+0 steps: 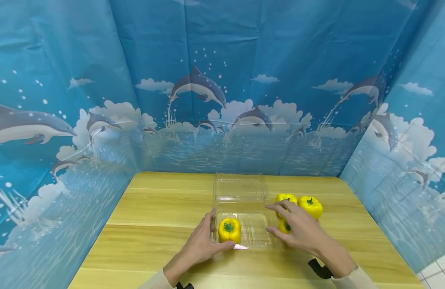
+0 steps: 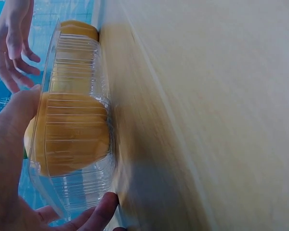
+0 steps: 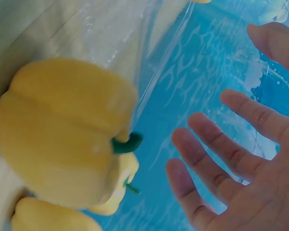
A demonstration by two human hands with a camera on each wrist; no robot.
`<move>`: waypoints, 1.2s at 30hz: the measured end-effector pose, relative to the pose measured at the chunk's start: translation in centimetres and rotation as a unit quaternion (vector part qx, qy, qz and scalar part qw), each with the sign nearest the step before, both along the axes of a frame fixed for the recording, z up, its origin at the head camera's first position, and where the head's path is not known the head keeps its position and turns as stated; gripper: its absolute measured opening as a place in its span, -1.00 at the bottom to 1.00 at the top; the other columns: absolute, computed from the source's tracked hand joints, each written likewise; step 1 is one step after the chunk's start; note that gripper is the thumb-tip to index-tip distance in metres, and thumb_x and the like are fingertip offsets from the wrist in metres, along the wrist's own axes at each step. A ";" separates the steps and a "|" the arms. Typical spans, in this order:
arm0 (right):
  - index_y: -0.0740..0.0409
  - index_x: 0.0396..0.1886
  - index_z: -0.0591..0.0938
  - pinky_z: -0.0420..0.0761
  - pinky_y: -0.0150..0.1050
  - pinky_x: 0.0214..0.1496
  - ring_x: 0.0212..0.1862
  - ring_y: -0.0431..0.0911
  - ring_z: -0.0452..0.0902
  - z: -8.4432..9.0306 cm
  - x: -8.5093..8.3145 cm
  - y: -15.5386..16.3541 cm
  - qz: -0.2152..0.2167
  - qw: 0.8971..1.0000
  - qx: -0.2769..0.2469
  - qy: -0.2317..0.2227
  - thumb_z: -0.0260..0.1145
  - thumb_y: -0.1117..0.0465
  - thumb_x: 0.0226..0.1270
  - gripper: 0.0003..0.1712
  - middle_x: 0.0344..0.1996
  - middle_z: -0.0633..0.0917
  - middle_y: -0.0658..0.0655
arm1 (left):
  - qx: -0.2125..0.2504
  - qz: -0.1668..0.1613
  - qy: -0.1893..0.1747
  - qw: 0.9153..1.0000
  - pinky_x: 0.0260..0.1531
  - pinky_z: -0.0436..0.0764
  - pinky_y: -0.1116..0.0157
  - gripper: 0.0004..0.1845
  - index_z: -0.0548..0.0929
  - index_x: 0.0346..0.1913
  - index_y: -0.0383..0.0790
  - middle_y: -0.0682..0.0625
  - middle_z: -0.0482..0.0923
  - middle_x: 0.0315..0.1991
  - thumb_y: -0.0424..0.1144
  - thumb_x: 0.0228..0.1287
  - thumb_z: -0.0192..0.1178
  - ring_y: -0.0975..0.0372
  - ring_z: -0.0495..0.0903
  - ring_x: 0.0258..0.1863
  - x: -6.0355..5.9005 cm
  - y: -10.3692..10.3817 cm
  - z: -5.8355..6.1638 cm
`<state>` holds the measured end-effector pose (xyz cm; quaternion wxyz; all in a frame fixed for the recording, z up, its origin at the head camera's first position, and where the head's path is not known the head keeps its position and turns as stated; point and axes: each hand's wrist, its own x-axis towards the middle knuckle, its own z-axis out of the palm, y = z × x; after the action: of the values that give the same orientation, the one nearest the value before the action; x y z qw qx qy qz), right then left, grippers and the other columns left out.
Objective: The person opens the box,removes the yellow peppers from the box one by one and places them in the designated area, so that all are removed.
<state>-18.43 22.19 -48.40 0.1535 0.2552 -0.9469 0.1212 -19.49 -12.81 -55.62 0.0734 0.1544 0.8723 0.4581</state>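
Observation:
A clear plastic clamshell box (image 1: pixel 256 230) lies open on the table, its lid (image 1: pixel 240 188) folded back to the far side. One yellow bell pepper (image 1: pixel 229 232) sits upright in the left part of its base. My left hand (image 1: pixel 202 240) grips the box at its left end, thumb along the near rim and fingers round the corner. Over the right end hovers my right hand (image 1: pixel 300 228), fingers spread and holding nothing. Beneath that hand is another yellow bell pepper (image 3: pixel 62 130), partly hidden in the head view.
Two more yellow bell peppers, one (image 1: pixel 311 206) at the right and one (image 1: pixel 285 197) beside it, stand behind the right hand. The wooden table (image 1: pixel 154 224) ends at a blue dolphin-print curtain (image 1: pixel 222 148) at the back and sides.

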 end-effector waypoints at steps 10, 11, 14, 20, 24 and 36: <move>-0.21 0.58 0.70 0.87 0.13 0.18 0.23 0.05 0.80 0.1 -0.3 -2.2 0.029 0.999 -0.020 -0.027 0.57 -0.23 0.63 -0.34 0.36 0.77 0.05 | -0.001 -0.008 0.006 1.000 0.32 0.83 -0.32 0.39 0.08 0.91 -0.23 -0.39 0.35 0.78 0.31 0.30 0.68 -0.28 0.74 0.45 -0.2 -0.1 0.0; -0.21 0.59 0.70 0.87 0.13 0.18 0.23 0.04 0.80 0.1 -0.4 -2.3 0.032 0.999 -0.020 -0.028 0.57 -0.23 0.63 -0.34 0.37 0.77 0.05 | -0.001 -0.008 0.006 1.000 0.32 0.83 -0.32 0.39 0.08 0.91 -0.23 -0.40 0.34 0.78 0.31 0.30 0.69 -0.28 0.74 0.45 -0.2 -0.1 0.0; -0.19 0.59 0.70 0.87 0.12 0.20 0.25 0.03 0.80 0.1 -0.6 -2.7 0.040 0.999 -0.019 -0.028 0.57 -0.24 0.63 -0.33 0.40 0.76 0.05 | 0.001 -0.008 0.005 1.000 0.32 0.83 -0.32 0.39 0.08 0.91 -0.24 -0.41 0.34 0.78 0.30 0.29 0.69 -0.29 0.74 0.45 -0.2 -0.1 0.0; -0.15 0.59 0.71 0.87 0.06 0.16 0.22 -0.01 0.79 0.0 -0.8 -3.4 0.056 0.998 -0.014 -0.020 0.55 -0.27 0.63 -0.31 0.38 0.77 0.03 | 0.001 -0.009 0.007 1.000 0.32 0.84 -0.31 0.40 0.07 0.91 -0.23 -0.41 0.35 0.77 0.30 0.30 0.70 -0.30 0.74 0.44 -0.1 -0.1 0.0; -0.16 0.61 0.69 0.88 0.05 0.17 0.23 -0.02 0.78 0.0 -0.9 -4.0 0.061 0.997 -0.012 -0.036 0.52 -0.30 0.66 -0.31 0.37 0.75 0.03 | -0.001 -0.009 0.006 1.000 0.30 0.84 -0.31 0.40 0.06 0.92 -0.22 -0.40 0.35 0.78 0.31 0.30 0.69 -0.29 0.74 0.45 0.0 -0.1 0.0; -0.21 0.69 0.62 0.87 0.06 0.23 0.28 -0.03 0.73 0.0 -1.1 -5.6 0.075 0.994 -0.022 -0.077 0.53 -0.25 0.66 -0.26 0.38 0.71 0.01 | -0.007 -0.004 0.016 1.000 0.26 0.86 -0.29 0.39 0.09 0.90 -0.23 -0.40 0.38 0.76 0.32 0.30 0.69 -0.23 0.76 0.42 0.0 0.0 -0.2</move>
<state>-19.53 16.54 -48.40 0.0759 0.3121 -0.9312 0.1724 -19.45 -12.79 -55.87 0.0620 0.1643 0.8760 0.4493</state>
